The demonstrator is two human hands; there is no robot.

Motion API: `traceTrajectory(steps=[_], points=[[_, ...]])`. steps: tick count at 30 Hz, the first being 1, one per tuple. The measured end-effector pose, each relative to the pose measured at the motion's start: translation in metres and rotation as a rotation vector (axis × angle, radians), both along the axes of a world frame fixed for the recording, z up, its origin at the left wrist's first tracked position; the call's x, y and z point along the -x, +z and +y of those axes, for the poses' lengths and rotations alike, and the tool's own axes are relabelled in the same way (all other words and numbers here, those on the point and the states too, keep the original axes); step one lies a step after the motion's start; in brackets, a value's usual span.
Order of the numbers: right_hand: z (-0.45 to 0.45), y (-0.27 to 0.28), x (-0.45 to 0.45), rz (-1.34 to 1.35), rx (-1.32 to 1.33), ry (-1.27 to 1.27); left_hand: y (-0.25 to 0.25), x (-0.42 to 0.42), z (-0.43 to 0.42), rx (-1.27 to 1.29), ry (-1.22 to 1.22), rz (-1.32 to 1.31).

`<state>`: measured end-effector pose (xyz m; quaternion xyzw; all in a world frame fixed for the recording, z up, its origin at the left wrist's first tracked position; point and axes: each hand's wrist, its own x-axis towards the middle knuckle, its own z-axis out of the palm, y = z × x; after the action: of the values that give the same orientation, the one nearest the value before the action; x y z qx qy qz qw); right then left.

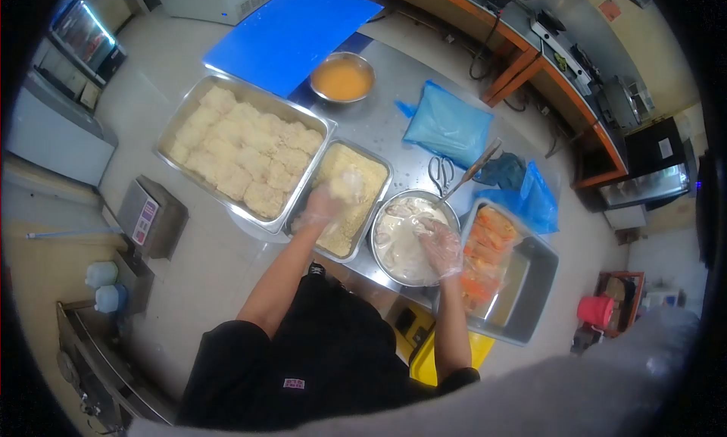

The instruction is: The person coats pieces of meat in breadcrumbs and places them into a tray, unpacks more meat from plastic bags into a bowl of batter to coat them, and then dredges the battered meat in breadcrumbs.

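Note:
My left hand [324, 204], in a clear glove, is over a metal tray of yellow breadcrumbs [350, 229]. Its fingers blur into a pale, crumb-dusted patch, so I cannot make out whether they hold a piece. At the right rim of a round steel bowl [376, 249] of creamy white batter [397, 244], my gloved right hand [441, 246] reaches in with fingers apart, their tips touching the batter. Lumpy pieces lie partly sunk in that bowl. To the left, a large steel pan [168, 145] is filled with crumb-coated pieces [246, 153].
A bowl of orange liquid [342, 79] and a blue board [295, 35] are at the far side. Scissors [439, 172], a long-handled utensil [478, 163] and a blue bag [448, 125] lie behind the batter. On the right, a grey tub [534, 285] holds bagged orange pieces [488, 255].

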<state>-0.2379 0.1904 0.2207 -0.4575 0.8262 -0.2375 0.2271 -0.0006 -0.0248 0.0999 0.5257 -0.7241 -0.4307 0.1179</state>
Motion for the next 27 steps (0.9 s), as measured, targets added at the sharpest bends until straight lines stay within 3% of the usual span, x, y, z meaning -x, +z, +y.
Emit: traceTrajectory(steps=[3,5,7,8,10,13,15,18,22,24,27], points=[[-0.002,0.012,0.001,0.0,-0.016,0.016,0.054,0.017,0.016,0.125,0.06,-0.1],[0.0,0.012,0.005,-0.008,-0.012,0.024,0.072,0.008,0.041,0.213,0.042,-0.354],[0.005,0.007,0.01,-0.048,0.017,0.027,0.049,0.001,0.047,0.217,-0.059,-0.529],[0.005,0.003,0.013,-0.038,0.012,0.036,-0.003,-0.004,0.039,0.178,-0.152,-0.573],[0.006,-0.006,0.016,-0.018,0.003,0.054,-0.083,-0.006,0.024,0.244,-0.181,-0.465],[0.001,0.004,0.01,-0.052,-0.002,0.077,-0.099,-0.003,0.012,0.441,-0.029,-0.116],[0.001,0.005,0.009,-0.069,0.022,0.08,-0.023,0.013,0.003,0.429,0.011,-0.019],[0.005,-0.004,0.012,-0.071,0.033,0.079,-0.028,0.017,0.0,0.383,-0.021,-0.436],[0.006,-0.02,0.012,-0.067,0.026,0.133,-0.054,0.006,-0.014,0.193,-0.058,-0.219],[0.004,-0.014,0.007,-0.045,-0.006,0.103,0.041,0.016,0.004,0.002,-0.031,-0.114],[0.0,-0.011,0.004,-0.02,-0.036,0.078,0.005,0.031,0.027,0.581,-0.148,-0.141]])
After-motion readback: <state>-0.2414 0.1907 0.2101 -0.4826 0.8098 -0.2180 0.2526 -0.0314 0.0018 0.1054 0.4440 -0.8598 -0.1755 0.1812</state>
